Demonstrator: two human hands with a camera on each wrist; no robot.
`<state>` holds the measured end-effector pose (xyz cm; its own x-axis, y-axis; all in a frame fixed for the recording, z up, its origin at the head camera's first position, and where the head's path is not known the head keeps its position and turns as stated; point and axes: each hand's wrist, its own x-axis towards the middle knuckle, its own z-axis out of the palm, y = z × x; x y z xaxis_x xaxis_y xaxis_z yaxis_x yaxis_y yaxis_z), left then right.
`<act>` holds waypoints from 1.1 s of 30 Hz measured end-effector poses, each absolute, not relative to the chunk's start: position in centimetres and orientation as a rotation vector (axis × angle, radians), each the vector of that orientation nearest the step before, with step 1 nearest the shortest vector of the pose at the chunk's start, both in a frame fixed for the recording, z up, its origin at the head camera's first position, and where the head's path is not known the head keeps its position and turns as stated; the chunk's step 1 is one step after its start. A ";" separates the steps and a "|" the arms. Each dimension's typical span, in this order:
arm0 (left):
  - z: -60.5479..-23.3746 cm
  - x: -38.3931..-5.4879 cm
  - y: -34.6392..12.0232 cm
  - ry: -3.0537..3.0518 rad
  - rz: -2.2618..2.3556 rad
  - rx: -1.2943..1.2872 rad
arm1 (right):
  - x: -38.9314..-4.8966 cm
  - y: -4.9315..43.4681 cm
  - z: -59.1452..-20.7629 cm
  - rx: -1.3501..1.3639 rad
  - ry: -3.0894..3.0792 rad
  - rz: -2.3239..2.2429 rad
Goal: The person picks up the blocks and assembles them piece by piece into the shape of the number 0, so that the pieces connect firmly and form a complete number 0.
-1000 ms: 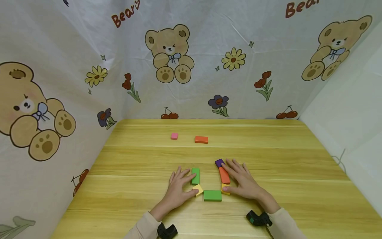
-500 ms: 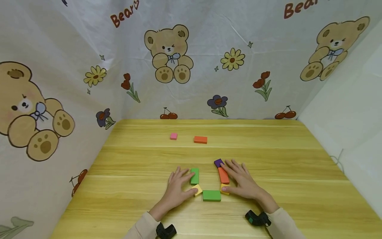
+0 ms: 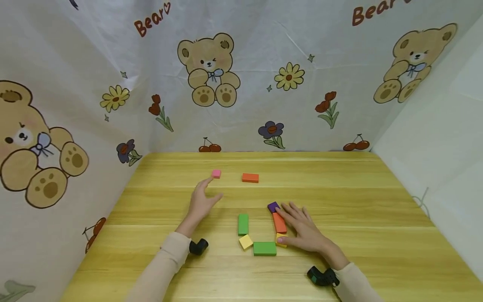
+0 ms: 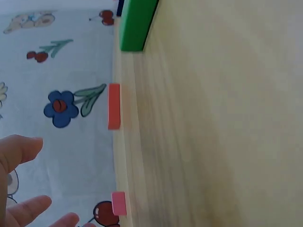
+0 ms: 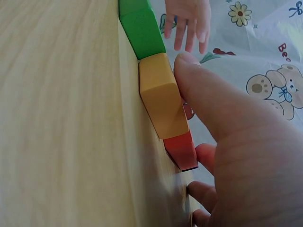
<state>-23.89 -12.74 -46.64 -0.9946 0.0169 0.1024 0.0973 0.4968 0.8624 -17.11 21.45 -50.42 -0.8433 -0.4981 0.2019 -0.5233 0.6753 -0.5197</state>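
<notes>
My left hand (image 3: 201, 203) is over the table's left middle, fingers spread and holding nothing. Its fingertips are close to a small pink block (image 3: 216, 173), also visible in the left wrist view low down. My right hand (image 3: 303, 230) rests at the right side of a U-shaped row of blocks. Its thumb touches an orange-yellow block (image 5: 163, 94), while the index finger reaches the purple block (image 3: 273, 206) past a long red-orange block (image 3: 279, 223). The rest of the row is a green block (image 3: 265, 248) in front, a tilted pale yellow block (image 3: 246, 242) and a green block (image 3: 243, 224) at left.
Another red-orange block (image 3: 250, 178) lies toward the back, right of the pink one. The wooden table (image 3: 358, 201) ends at a bear-print cloth (image 3: 241, 126) behind and at left. A white wall (image 3: 445, 147) with a thin cord stands at right.
My left hand has left the green and pale yellow blocks and moved up and left toward the pink block. The right hand stays in place. The head view has shifted slightly.
</notes>
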 end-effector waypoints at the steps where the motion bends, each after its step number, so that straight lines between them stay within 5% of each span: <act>1: -46.6 -24.7 -13.0 -2.645 -1.550 -0.086 | -17.1 21.4 -50.4 0.869 -2.830 0.897; 12: -47.6 -30.8 -14.2 -2.702 -1.704 -0.016 | -17.1 21.5 -50.6 0.865 -2.828 0.883; 33: -48.7 -32.9 -14.0 -2.891 -1.446 0.038 | -17.1 21.4 -50.4 0.860 -2.862 0.878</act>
<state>-32.88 -13.97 -48.67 -0.9956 0.0196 -0.0916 -0.0615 0.6005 0.7973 -17.10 21.44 -50.38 -0.8472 -0.4996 0.1805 -0.5148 0.6886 -0.5107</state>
